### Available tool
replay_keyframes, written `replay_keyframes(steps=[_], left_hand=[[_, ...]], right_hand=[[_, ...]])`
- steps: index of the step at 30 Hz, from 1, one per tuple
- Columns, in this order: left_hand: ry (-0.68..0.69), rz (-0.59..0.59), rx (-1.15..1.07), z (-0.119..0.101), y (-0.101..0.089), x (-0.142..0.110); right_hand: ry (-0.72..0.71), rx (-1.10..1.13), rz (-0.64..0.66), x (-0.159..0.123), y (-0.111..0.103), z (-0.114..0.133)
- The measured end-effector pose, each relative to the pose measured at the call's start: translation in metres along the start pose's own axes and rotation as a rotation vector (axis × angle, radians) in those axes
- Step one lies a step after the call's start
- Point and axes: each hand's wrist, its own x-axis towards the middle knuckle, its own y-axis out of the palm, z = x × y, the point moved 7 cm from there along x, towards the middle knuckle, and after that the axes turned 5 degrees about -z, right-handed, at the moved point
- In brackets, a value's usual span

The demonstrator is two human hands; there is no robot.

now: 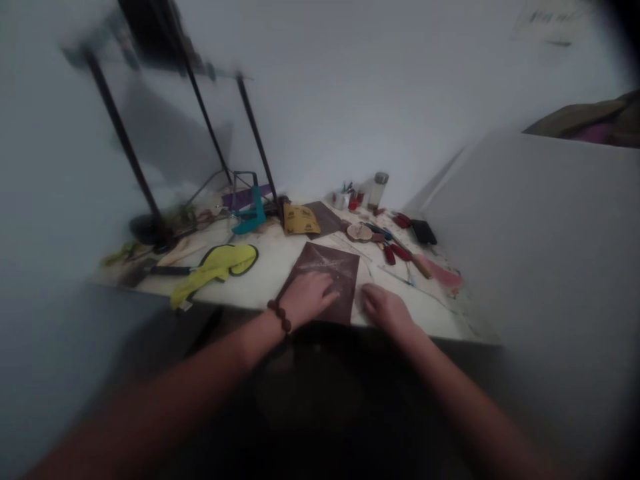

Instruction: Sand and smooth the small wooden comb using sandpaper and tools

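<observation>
A dark reddish-brown sheet [345, 293], which looks like sandpaper, lies near the front edge of the white table, with pale dust across its upper part. My left hand [311, 297] rests flat on it, fingers stretched out and thumb apart. A beaded bracelet [281, 317] circles that wrist. Just right of the sheet, my right hand [385, 307] is closed, its fingers curled against the tabletop. Whether it holds something small is hidden. Behind the sheet lie a yellow printed paper [301, 219], another dark sheet [325, 219] and a pale round wooden piece [359, 232].
To the left lie a yellow-green cloth [220, 263] and a teal saw-like frame [256, 212] near a dark-legged stand [123, 140]. Red-handled tools [397, 252], a black object [423, 232] and a lidded bottle [379, 191] occupy the back right. A white panel [540, 233] rises at right.
</observation>
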Motion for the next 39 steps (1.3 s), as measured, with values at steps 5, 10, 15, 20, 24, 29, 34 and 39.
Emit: replay_keyframes(steps=[5, 10, 15, 20, 24, 29, 34, 39], left_hand=[[0.015, 0.092, 0.054, 0.030, 0.010, 0.030], [0.037, 0.162, 0.070, 0.034, 0.023, 0.034], [0.031, 0.163, 0.020, 0.036, 0.021, 0.039], [-0.039, 0.076, -0.034, 0.045, 0.004, 0.032], [0.071, 0.063, -0.095, 0.025, -0.008, -0.008], [0.120, 0.146, -0.071, 0.006, -0.003, -0.050], [0.077, 0.134, -0.119, 0.010, -0.017, -0.033], [-0.215, 0.007, 0.116, 0.046, -0.080, -0.001]], right_hand=[[-0.083, -0.007, 0.043, 0.009, 0.010, 0.022], [-0.096, -0.038, 0.078, 0.013, 0.016, 0.026], [-0.096, -0.039, 0.076, 0.010, 0.021, 0.021], [-0.089, -0.006, 0.042, 0.009, 0.025, 0.017], [-0.035, 0.148, -0.053, 0.006, 0.018, 0.007], [0.232, 0.294, -0.187, 0.004, 0.011, -0.025], [0.230, 0.256, -0.110, 0.009, 0.014, -0.025], [0.125, 0.220, -0.044, 0.014, 0.012, -0.006]])
